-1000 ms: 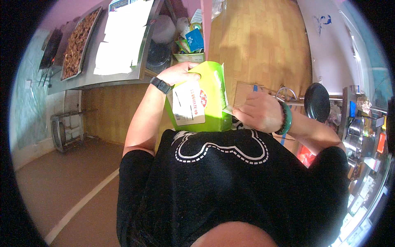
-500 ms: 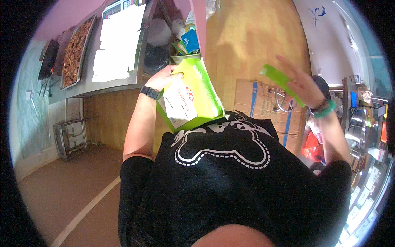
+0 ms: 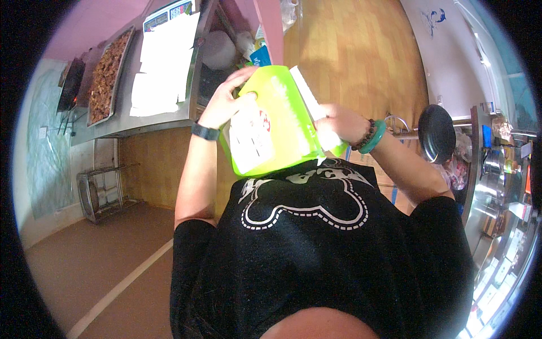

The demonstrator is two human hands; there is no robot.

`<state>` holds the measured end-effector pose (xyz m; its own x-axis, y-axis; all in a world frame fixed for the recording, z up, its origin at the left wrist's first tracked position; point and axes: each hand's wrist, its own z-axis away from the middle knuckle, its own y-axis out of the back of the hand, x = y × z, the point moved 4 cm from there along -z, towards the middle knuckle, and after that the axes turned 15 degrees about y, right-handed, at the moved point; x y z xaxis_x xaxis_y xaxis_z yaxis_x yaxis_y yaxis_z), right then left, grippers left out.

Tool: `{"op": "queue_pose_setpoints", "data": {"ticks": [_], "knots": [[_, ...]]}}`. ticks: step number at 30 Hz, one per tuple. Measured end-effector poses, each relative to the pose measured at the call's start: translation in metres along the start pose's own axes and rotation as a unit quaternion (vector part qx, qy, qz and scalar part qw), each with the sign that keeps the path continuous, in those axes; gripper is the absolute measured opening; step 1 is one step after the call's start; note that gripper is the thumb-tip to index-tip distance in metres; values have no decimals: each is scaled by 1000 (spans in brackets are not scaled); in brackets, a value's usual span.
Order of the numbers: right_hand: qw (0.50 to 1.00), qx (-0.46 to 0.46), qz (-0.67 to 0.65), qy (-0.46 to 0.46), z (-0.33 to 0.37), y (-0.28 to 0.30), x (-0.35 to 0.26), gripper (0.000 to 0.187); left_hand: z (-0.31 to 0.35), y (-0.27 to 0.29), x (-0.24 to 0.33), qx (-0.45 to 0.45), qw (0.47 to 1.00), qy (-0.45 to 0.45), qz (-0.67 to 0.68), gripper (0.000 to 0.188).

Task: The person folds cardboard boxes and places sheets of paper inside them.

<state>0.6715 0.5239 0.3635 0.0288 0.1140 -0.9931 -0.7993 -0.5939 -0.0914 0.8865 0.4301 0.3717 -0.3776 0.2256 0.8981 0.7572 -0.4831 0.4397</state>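
Note:
A bright green box [image 3: 276, 124] with a white label is held up in front of my chest. My left hand [image 3: 228, 99] grips its upper left edge, thumb on the front face and fingers behind. At the box's right side my right hand [image 3: 341, 123] is closed on a flat green strip [image 3: 340, 149], of which only a small part shows below the fingers. A pale strip-like edge [image 3: 306, 89] stands up along the box's right rim, beside my right fingers. Whether it belongs to the strip or to the box I cannot tell.
On the left, a metal counter [image 3: 121, 121] carries white sheets [image 3: 161, 70] and a tray of brown food pieces [image 3: 109, 76]. A metal-framed stool [image 3: 101, 189] stands below. To the right are a black round pan-like thing [image 3: 436, 134] and cluttered shelves [image 3: 497, 186].
My right hand has come in from the right with the green strip and is now against the box's right side. My left hand keeps its hold, and the box has shifted slightly.

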Motion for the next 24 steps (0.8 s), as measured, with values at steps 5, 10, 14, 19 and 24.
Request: {"op": "queue_pose_setpoints", "data": {"ticks": [5,10,14,19,24], "knots": [[990,142,-2,3,-10,25,2,27,31,-28,57,84,980,-45,-174,81],[973,193,-120,36,-12,19,-15,31,46,-32,79,111,961,-65,-246,92],[984,139,-108,16,-14,34,-14,39,49,-25,57,176,956,-42,-230,70],[982,168,-66,47,-13,72,-16,38,45,25,47,225,959,119,120,33],[996,82,-33,-16,-26,99,-23,35,27,39,29,193,958,143,156,30]]}}
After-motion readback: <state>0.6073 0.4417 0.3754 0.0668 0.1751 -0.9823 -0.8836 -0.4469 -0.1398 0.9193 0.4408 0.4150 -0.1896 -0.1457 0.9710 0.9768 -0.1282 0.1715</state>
